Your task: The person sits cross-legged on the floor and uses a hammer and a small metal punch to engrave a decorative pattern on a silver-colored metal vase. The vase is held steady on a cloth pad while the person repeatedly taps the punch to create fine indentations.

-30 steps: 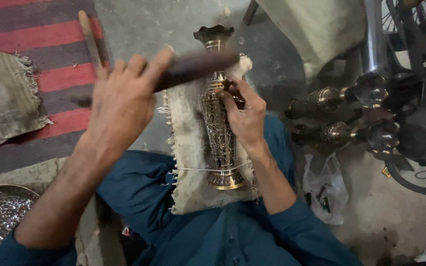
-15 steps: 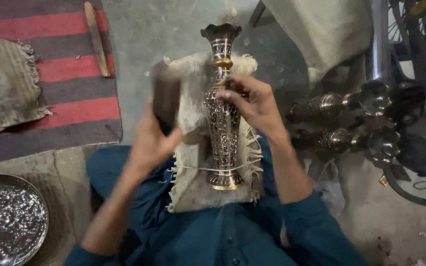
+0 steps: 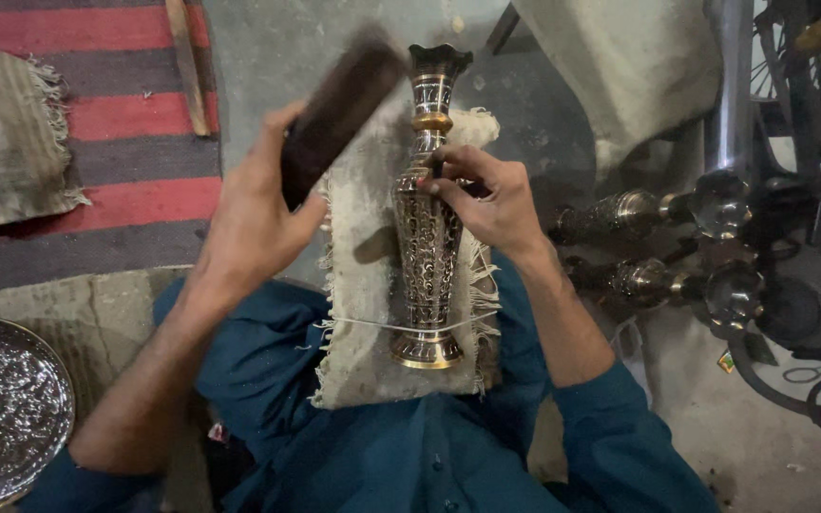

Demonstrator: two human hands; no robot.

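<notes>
An engraved brass vase (image 3: 427,237) lies lengthwise on a frayed cloth pad (image 3: 358,313) across my lap, tied down near its foot by a string. My left hand (image 3: 254,214) grips a dark wooden block (image 3: 339,109), raised and tilted above the pad to the vase's left. My right hand (image 3: 491,199) rests on the vase's upper body, its fingers pinched on a small dark tool whose tip touches the metal.
Two similar brass vases (image 3: 620,214) lie on the floor at right beside dark machine parts (image 3: 791,266). A shiny metal bowl (image 3: 7,404) sits at lower left. A red and grey striped rug (image 3: 135,114) with a wooden stick (image 3: 187,62) lies behind.
My left hand swung the wooden block down toward the vase and has raised it again, tilted. The right hand stays on the vase with its tool.
</notes>
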